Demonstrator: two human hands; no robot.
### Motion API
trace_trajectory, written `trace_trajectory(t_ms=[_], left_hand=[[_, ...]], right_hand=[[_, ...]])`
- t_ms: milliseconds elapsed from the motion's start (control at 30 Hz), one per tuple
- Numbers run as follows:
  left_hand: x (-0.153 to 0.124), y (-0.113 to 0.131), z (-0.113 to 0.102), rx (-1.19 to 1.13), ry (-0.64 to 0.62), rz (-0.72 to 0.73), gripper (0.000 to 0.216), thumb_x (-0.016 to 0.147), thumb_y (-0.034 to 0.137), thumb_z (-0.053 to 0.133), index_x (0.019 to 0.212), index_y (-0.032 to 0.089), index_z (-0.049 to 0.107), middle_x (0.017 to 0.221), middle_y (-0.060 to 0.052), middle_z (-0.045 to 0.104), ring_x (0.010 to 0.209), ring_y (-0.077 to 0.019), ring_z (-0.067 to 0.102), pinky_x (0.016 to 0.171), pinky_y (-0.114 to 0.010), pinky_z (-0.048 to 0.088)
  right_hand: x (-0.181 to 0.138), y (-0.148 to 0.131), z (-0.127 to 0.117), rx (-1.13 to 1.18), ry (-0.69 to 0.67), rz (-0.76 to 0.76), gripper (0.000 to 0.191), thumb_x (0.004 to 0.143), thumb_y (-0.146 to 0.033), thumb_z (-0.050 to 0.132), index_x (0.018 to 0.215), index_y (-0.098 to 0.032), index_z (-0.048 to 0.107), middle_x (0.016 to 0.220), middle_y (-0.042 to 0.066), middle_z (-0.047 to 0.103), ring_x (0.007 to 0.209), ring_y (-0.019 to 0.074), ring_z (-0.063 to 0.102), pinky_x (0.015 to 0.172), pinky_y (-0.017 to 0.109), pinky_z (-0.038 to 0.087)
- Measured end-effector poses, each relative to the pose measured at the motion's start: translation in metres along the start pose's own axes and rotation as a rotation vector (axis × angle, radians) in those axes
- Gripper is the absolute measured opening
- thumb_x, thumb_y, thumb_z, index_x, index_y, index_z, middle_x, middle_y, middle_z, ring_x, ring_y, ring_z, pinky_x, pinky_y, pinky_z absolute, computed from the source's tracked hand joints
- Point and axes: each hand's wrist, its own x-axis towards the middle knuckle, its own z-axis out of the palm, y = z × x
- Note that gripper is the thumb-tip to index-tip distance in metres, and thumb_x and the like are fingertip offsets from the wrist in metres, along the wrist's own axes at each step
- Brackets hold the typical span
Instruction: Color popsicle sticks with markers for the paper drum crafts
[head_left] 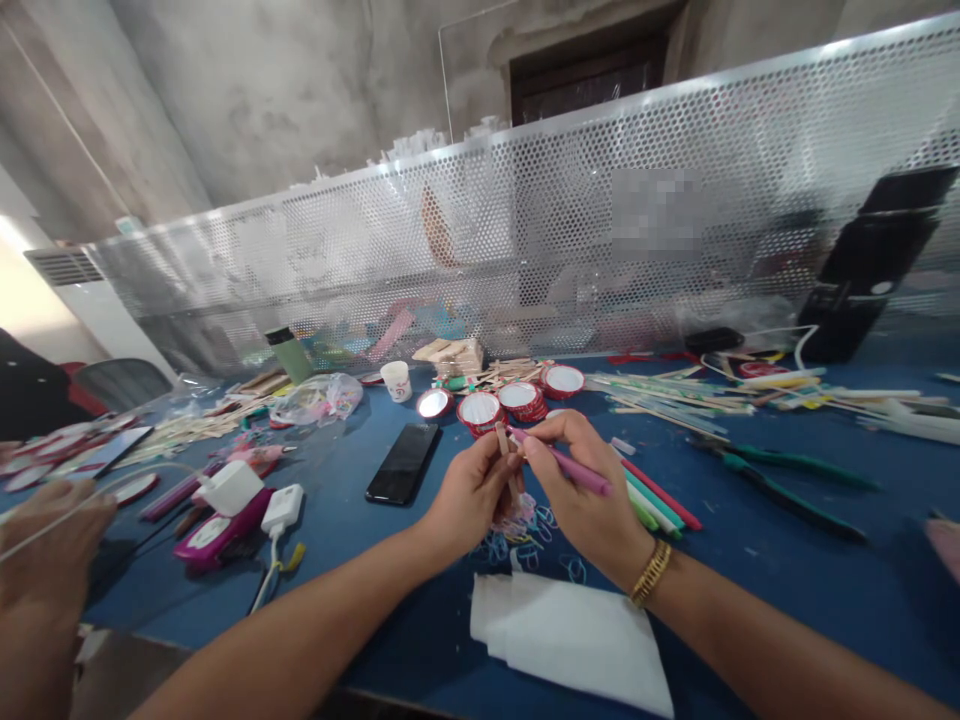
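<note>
My left hand (pixel 472 480) is closed on a flat wooden craft stick (pixel 504 445), pinched upright between thumb and fingers. In my right hand (pixel 592 500) lies a slim purple tube (pixel 577 472), gripped like a pen; whether it is a marker or a thick straw I cannot tell. Its front end is close against the craft stick, and both hands nearly touch. Below them lies a loose pile of colourful rubber bands (pixel 525 530). Beside my right hand are several similar tubes in red, teal, green and white (pixel 660 500). Nearer me lies a folded white paper (pixel 570 635).
A black phone (pixel 403 463) lies left of my hands. Behind them stand red-rimmed round tins (pixel 480 410) and a paper cup (pixel 396 381). Green-handled pliers (pixel 795 480) lie right; chargers on a magenta power strip (pixel 217 540) lie left. Another person's hand (pixel 52 540) is at far left.
</note>
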Motion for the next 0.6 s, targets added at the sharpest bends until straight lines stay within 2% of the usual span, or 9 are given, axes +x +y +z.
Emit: trace_trajectory(t_ms=[167, 600], left_hand=[[-0.0013, 0.0022, 0.0012, -0.004, -0.001, -0.009, 0.039, 0.091, 0.057, 0.05, 0.084, 0.018, 0.049, 0.057, 0.007, 0.046, 0.043, -0.0073, 0.042, 0.041, -0.02, 0.034], [-0.0015, 0.0003, 0.0012, -0.014, -0.007, 0.009, 0.036, 0.093, 0.052, 0.051, 0.08, 0.019, 0.047, 0.058, 0.006, 0.049, 0.044, -0.0069, 0.043, 0.044, -0.02, 0.034]], right_hand=[[-0.0013, -0.0012, 0.0012, 0.014, -0.022, -0.006, 0.008, 0.09, -0.024, 0.057, 0.083, -0.021, 0.059, 0.082, 0.001, 0.063, 0.076, 0.0159, 0.059, 0.07, 0.031, 0.046], [-0.0017, 0.0002, 0.0009, 0.016, -0.011, -0.011, 0.009, 0.091, -0.024, 0.056, 0.083, -0.021, 0.058, 0.082, 0.001, 0.063, 0.077, 0.0159, 0.06, 0.071, 0.031, 0.046]])
